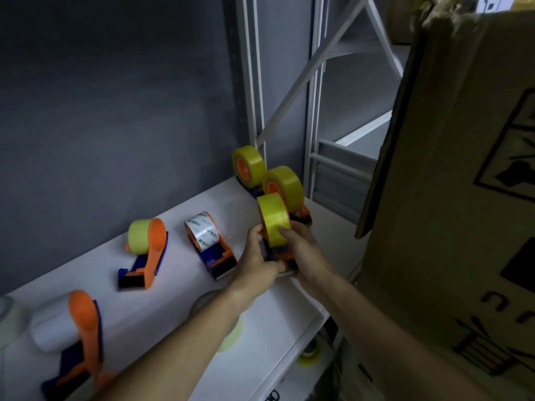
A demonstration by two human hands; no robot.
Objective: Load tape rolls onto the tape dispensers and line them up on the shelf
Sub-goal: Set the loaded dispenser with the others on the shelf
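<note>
Both hands are on one tape dispenser (279, 253) here, towards the right end of the white shelf (179, 308). The left hand (258, 257) grips its left side, fingers curled around the body, while the right hand (301, 250) holds the right side with fingers wrapped over the orange frame and a fingertip pressed against the yellow tape roll (273, 218) that sits upright in the dispenser. Whether the dispenser's base touches the shelf, I can't tell; the hands hide it.

Just beyond, at the far right end of the shelf, two more loaded dispensers stand close together: one with a yellow roll (285, 183) right behind the held one, and another yellow roll (249, 166) further back, next to the grey shelf upright (252, 82).

To the left of the hands lies a dispenser carrying a clear printed roll (204, 231), blade end pointing near. Further left, another dispenser (144, 253) holds a pale yellow roll behind an orange side plate. Nearest on the left, a blue and orange dispenser (81, 342) sits with a white roll beside it, blurred.

Under the left forearm a loose roll (231, 331) rests near the shelf's front edge, mostly hidden. A large cardboard box (457, 198) fills the right side, and a dark grey wall (115, 111) backs the shelf.
</note>
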